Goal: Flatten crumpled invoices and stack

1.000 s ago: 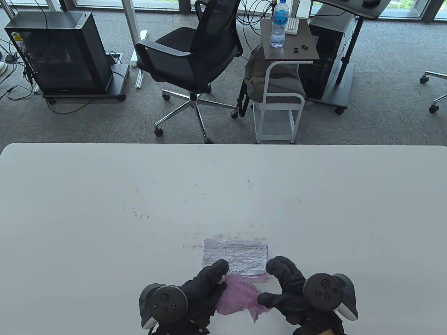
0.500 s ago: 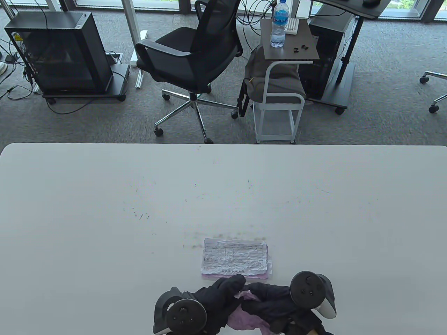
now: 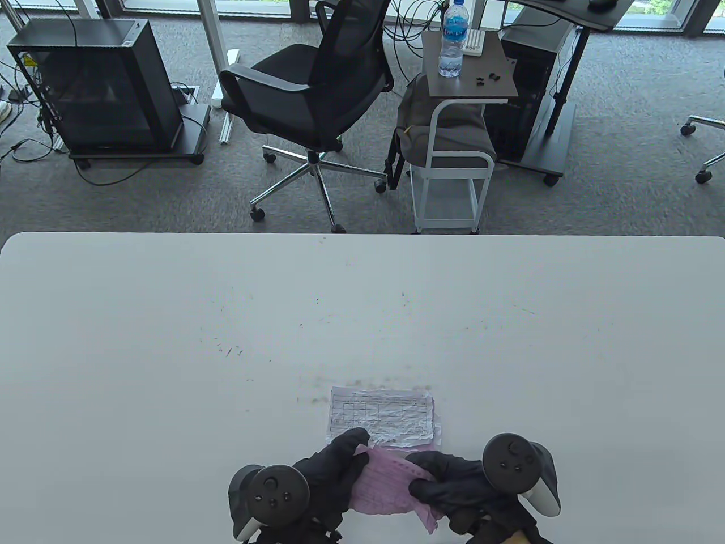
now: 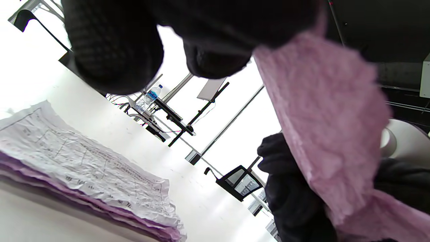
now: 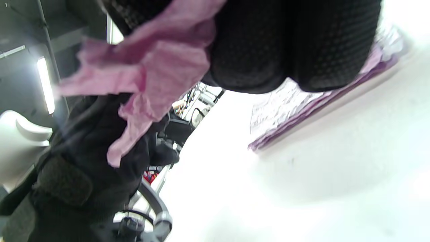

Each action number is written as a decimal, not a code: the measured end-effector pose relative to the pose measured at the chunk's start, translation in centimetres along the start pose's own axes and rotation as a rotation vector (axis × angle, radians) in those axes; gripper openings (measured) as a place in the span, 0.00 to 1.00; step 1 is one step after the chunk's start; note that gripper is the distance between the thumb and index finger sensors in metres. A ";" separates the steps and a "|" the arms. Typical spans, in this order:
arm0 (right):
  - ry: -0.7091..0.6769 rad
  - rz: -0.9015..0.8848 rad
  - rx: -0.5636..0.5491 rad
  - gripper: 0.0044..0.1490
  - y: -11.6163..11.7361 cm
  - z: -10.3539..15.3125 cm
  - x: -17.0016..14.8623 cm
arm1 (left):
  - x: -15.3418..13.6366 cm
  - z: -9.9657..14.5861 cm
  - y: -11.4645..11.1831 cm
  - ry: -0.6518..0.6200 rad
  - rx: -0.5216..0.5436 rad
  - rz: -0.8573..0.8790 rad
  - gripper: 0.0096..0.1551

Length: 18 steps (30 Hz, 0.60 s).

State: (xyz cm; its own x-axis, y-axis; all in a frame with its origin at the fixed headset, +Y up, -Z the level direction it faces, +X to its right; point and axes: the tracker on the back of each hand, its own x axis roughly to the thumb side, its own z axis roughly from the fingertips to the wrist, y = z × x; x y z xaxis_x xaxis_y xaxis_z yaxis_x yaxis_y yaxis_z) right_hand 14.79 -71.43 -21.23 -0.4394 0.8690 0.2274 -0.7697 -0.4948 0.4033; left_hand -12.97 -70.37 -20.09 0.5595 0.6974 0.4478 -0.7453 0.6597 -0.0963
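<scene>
I have pulled the pink invoice [image 3: 388, 481] open again from the bunched wad, my left hand [image 3: 334, 473] and right hand [image 3: 453, 487] gripping its ends just short of the stack [image 3: 382, 416] on the tabletop [image 3: 170, 340], so flattening is progressing.

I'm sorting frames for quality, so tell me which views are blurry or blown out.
Table view: sharp and evenly lit, crumpled pink paper invoice legible between both hands. Left wrist view: windows and white table overexposed, near fingertips soft. Right wrist view: motion-blurred throughout, table glaring white.
</scene>
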 end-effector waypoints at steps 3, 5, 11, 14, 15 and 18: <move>0.021 -0.045 -0.038 0.26 -0.9 0.3 -0.8 | -0.9 0.1 -0.3 0.058 -0.013 0.012 0.23; 0.045 -0.048 -0.046 0.26 -1.0 0.4 -1.2 | -1.4 0.1 -0.7 0.095 -0.040 0.006 0.23; 0.230 0.371 0.185 0.26 2.0 -0.7 -2.4 | -2.2 -0.1 -4.0 0.305 -0.496 -0.271 0.32; 0.297 0.607 0.248 0.26 3.7 -1.3 -2.9 | -2.1 -0.3 -4.4 0.334 -0.549 -0.411 0.40; 0.312 0.643 0.254 0.26 4.0 -1.5 -3.1 | -2.2 -0.3 -4.2 0.345 -0.527 -0.435 0.41; 0.331 0.664 0.218 0.26 4.3 -1.7 -3.0 | -2.0 -0.3 -3.6 0.277 -0.492 -0.439 0.40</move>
State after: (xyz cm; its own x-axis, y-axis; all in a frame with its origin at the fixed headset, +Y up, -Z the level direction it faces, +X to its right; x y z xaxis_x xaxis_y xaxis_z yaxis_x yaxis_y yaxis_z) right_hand 11.97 -76.16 -21.69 -0.9191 0.3272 0.2196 -0.2027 -0.8704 0.4486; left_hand -11.27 -74.03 -20.88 0.8906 0.3407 0.3013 -0.2164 0.9001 -0.3780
